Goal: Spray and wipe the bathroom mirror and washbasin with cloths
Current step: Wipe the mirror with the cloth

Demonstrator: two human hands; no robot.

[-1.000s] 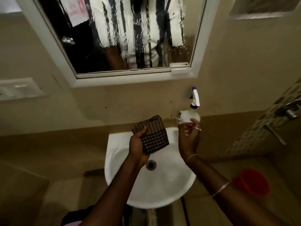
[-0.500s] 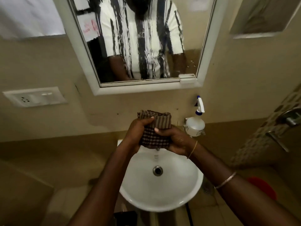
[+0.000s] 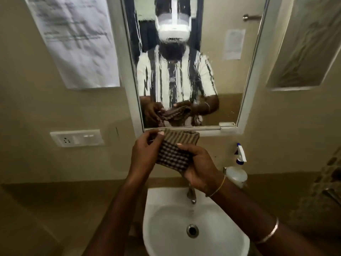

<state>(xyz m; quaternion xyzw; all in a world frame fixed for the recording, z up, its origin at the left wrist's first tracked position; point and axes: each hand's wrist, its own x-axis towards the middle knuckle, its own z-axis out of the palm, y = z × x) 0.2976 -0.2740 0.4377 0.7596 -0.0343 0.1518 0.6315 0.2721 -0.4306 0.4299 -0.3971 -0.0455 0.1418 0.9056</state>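
Observation:
A folded brown checked cloth (image 3: pixel 175 150) is held up in front of the mirror's lower frame, above the washbasin (image 3: pixel 166 218). My left hand (image 3: pixel 144 154) pinches its upper left edge. From below and the right, my right hand (image 3: pixel 199 165) grips the cloth with the thumb across its face. The white-framed mirror (image 3: pixel 230 80) is streaked with wet runs. A spray bottle (image 3: pixel 238 170) with a blue and white trigger stands to the right of the tap (image 3: pixel 191 195), untouched.
A white switch and socket plate (image 3: pixel 77 138) is on the wall at left, with a paper notice (image 3: pixel 77 39) above it. A wall niche (image 3: pixel 306 52) sits at upper right. Another tap fitting (image 3: pixel 332 195) shows at the right edge.
My right hand left the spray bottle on the ledge and joined the left on the cloth. Both hands lifted the cloth toward the mirror as the view tilted up.

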